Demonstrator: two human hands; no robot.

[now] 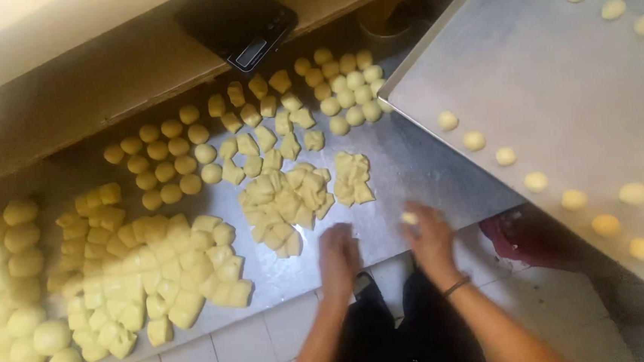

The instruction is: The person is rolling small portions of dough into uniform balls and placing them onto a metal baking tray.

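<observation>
My left hand (339, 257) lies palm down on the steel table (412, 169), fingers together, beside a heap of cut dough pieces (286, 206); whether dough is under it is hidden. My right hand (428, 235) is cupped over a small pale dough piece (409, 217) at its fingertips. A smaller pile of cut dough (353, 179) sits just beyond both hands.
A tilted metal baking tray (549, 82) with rows of small dough balls (536, 182) fills the right. Rolled balls (162, 158) and another cluster (349, 88) lie farther back, near a black scale (239, 20). Large dough chunks (154, 268) and big balls (14, 316) cover the left.
</observation>
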